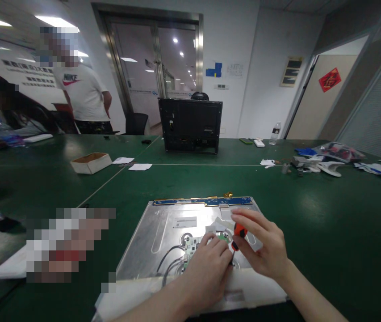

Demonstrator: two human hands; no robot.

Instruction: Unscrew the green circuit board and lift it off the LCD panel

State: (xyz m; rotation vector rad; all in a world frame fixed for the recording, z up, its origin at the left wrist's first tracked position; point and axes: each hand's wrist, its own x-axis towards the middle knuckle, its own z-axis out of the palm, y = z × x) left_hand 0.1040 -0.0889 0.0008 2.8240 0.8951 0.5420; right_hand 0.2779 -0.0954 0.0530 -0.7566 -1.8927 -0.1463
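The display panel (163,223) lies on the green table (331,223) right in front of the worker, its metal back turned up and both hands over its nearer half. From where I stand, the job looks partway along. A broad white strip (257,286) runs over the near side of the panel, and a narrow blue circuit board (203,201) sits along the far edge. Nearer the middle, the smaller green circuit board (192,245) rests on the metal, partly hidden by the worker, with dark cables (173,247) leading from its left side; that much appears to be in place. The fastening there seems unfinished, since a driver is at work, though I can't tell whether a screw is going in or coming out, or how many remain. The left hand (212,257) is bent over the green board, its fingers reaching toward the driver's shaft; whether they pinch anything underneath, I can't say. The right hand (267,241) grasps the orange-and-black screwdriver (240,229) by its handle, between thumb and fingers. The thin shaft points down beside the left fingertips, and its tip is lost from sight.
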